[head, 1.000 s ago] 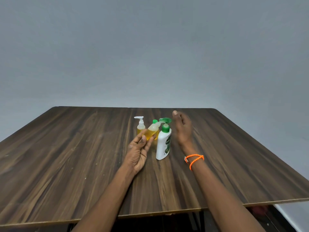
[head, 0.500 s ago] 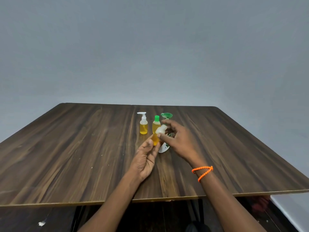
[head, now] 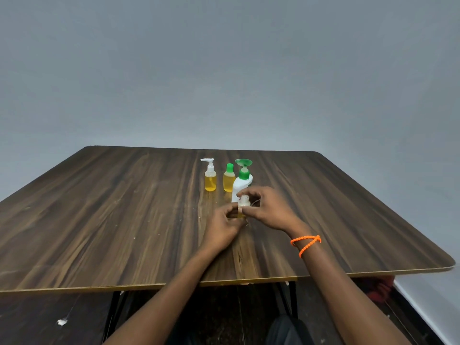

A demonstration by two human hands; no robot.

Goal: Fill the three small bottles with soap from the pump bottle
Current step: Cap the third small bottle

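Left hand pinching small bottle steady; right hand at 3 o'clock gripping its cap, probably twisting.

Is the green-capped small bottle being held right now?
No, the green-capped small bottle stands untouched on the table.

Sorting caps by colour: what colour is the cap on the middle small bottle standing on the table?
Green cap, seen in the head view.
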